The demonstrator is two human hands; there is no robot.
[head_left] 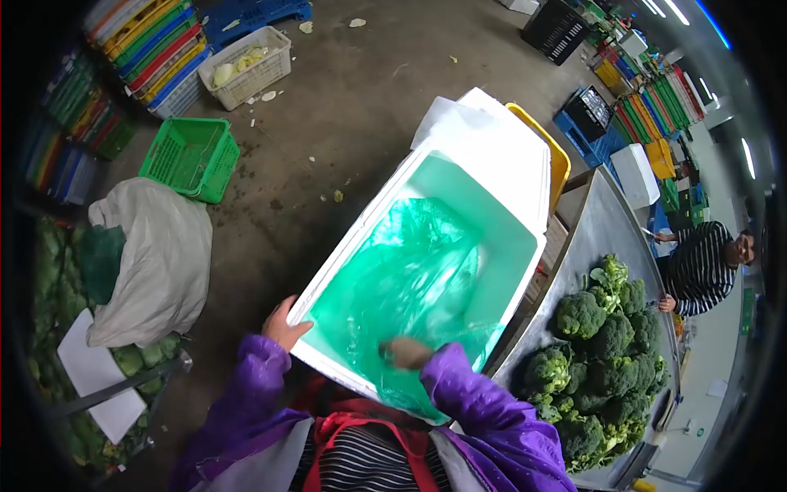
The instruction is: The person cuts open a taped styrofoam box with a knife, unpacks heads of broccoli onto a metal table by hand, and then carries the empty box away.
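Observation:
A white foam box (529, 287) stands tilted in front of me, with a green plastic bag (402, 287) spread over its inside. My left hand (285, 323) holds the box's near left corner, the thumb lying on the rim. Inside the box, near the close end, my right hand (407, 353) is at the green film; it is blurred and its fingers cannot be made out. Both arms wear purple sleeves. Right of the box, a pile of broccoli (611, 344) lies on a metal table (597, 238).
A person in a striped top (697, 266) stands beyond the table. A green crate (193, 156), a white crate (246, 70) and stacked crates (156, 49) are at the upper left. A pale sack (156, 262) lies left. A yellow crate (557, 160) is behind the box.

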